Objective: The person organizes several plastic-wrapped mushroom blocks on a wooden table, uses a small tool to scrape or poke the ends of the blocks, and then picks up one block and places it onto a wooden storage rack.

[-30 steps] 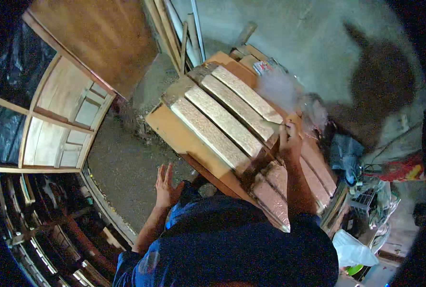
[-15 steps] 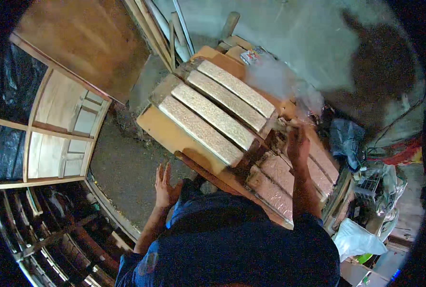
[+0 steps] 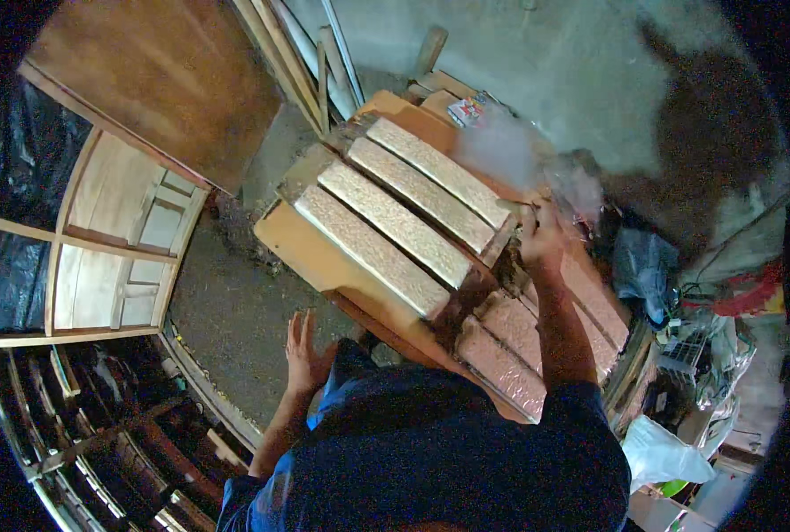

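Note:
Several long, pale, rough-surfaced slabs [image 3: 386, 226] lie side by side on an orange-brown board [image 3: 302, 253], with dark gaps between them. Nearer and to the right, pinkish slabs [image 3: 497, 359] with a shiny surface lie on the same work surface. My right hand [image 3: 541, 235] is at the right end of the far slabs, its fingers bent together; whatever they hold is too small to make out. Crumbly brown bits [image 3: 507, 259] lie beside it. My left hand [image 3: 304, 355] hangs over the floor left of the board, fingers spread, holding nothing.
A clear plastic bag [image 3: 497, 151] and a small printed box [image 3: 466, 111] sit at the board's far side. Wooden poles [image 3: 293, 75] lean at the back. A wooden frame [image 3: 58, 239] stands at left. Bags and a wire basket [image 3: 683, 350] are at right.
My right hand has moved a little away from me and left, closer to the end of the farthest slab. My left hand stays almost where it was, fingers still spread.

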